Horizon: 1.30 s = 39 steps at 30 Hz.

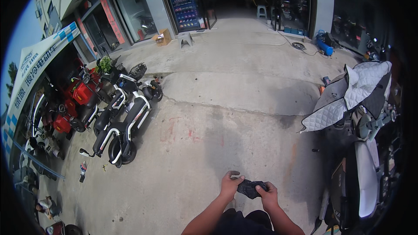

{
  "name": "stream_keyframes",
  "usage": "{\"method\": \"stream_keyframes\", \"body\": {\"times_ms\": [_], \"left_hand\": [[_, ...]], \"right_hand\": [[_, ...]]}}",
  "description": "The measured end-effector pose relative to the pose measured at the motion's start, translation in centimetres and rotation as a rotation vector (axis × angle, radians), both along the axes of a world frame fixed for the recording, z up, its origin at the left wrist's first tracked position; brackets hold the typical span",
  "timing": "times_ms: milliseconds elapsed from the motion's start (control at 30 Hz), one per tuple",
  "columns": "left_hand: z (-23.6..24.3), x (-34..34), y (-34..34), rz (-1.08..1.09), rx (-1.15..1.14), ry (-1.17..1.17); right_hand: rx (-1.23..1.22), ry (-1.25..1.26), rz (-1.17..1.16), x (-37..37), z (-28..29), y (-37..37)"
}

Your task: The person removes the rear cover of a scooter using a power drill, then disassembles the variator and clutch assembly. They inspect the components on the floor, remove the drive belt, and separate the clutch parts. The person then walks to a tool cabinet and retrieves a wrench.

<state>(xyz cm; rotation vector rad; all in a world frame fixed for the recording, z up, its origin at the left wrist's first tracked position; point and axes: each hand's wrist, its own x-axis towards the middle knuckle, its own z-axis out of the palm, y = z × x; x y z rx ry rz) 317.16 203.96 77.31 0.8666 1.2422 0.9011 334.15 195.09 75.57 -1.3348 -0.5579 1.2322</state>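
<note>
Both hands are out in front of me over the concrete, with a crumpled, dark, slightly shiny black thing (251, 189) stretched between them. Its kind is not plain; it looks like thin cloth or plastic. My left hand (230, 184) pinches its left end, with the forefinger lifted and curled above. At the other end, the thumb of my right hand (268, 194) presses on top while the fingers wrap underneath. Parts of the right fingers are hidden behind the black thing.
White-and-black electric scooters (126, 122) stand at left, red ones (82, 93) behind them. At right is a scooter (368, 174) with a quilted silver cover (365, 87). Toward the shopfront are a grey stool (184, 39), cardboard box (163, 37) and blue air compressor (324, 43).
</note>
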Motion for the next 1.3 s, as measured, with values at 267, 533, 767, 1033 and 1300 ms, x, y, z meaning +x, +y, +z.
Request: {"method": "stream_keyframes", "body": {"times_ms": [267,533,767,1033,1300], "left_hand": [[-3.7,19.9,25.3,-0.513,0.676,0.185],[1.5,41.6,50.9,-0.576,0.290,0.019],[3.3,59.3,76.0,-0.424,-0.213,-0.617],[4.4,83.5,99.0,-0.529,-0.437,-0.464],[6.2,110.4,115.3,-0.939,-0.681,-0.625]], "right_hand": [[-0.072,0.033,-0.399,15.9,-2.6,24.3],[0.190,0.538,-0.427,35.8,1.6,53.8],[0.247,0.595,-0.102,52.2,3.3,77.9],[-0.212,-0.479,-0.645,74.6,4.2,100.5],[0.130,-1.077,-0.451,99.8,6.2,111.5]]}}
